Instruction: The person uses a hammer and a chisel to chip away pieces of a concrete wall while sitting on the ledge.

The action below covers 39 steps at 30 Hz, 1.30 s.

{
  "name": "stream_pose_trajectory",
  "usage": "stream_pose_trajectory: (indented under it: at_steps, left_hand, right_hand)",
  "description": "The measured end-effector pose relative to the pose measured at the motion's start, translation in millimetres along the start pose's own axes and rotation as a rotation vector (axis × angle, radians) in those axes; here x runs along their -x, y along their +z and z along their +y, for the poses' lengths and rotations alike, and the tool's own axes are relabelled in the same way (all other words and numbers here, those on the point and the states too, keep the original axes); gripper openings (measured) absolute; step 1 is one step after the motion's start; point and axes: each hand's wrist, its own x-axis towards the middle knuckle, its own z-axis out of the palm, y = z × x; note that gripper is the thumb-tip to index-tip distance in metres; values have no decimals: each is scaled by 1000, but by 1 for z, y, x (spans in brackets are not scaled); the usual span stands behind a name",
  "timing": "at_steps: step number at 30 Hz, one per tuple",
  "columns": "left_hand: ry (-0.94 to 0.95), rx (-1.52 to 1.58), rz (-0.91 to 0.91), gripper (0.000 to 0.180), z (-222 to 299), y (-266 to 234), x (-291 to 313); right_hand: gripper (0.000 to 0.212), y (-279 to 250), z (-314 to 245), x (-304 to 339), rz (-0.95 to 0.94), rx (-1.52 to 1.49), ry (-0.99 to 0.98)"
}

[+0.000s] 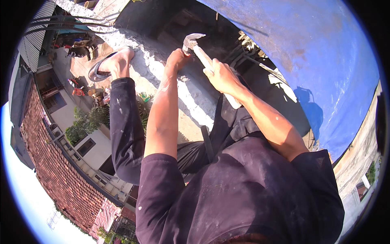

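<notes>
R hand (221, 75) grips wood-handled steel hammer (193, 41); L hand (177, 58) on rough concrete ledge (140, 55).

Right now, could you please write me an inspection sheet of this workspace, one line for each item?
Surface: rough grey concrete ledge, sunlit, high above rooftops.
Job's things: claw hammer with pale handle, its head over the ledge.
Clutter: nothing seen on the ledge.
Hands: right hand grips the hammer handle; left hand is closed at the ledge beside the hammer head, what it holds cannot be told.
Cables: dark wires run at the upper left, away from the hands.
Surroundings: large blue tank on the right; left foot in a sandal on the ledge; red tiled roof and a courtyard far below.
</notes>
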Motion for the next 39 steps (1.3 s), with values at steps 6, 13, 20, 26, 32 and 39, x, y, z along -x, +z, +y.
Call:
stream_pose_trajectory:
  at_steps: [6,13,20,26,32,39]
  left_hand:
    - [108,-93,-18,39,31,-7,44]
    - [421,839,565,28,72,-112,79]
    - [449,774,735,30,91,-240,183]
    - [398,267,1144,28,95,-282,334]
    - [39,132,1465,28,54,-244,465]
    - [-496,521,1216,37,-84,-35,503]
  right_hand:
    - [41,-69,32,60,130,-165,-21]
    - [35,-90,116,128,181,-301,315]
    - [38,-51,275,198,137,45,289]
    - [32,-23,334,227,52,56,215]
    - [28,-25,346,206,-60,-82,299]
    - [25,-16,343,181,-149,-189,269]
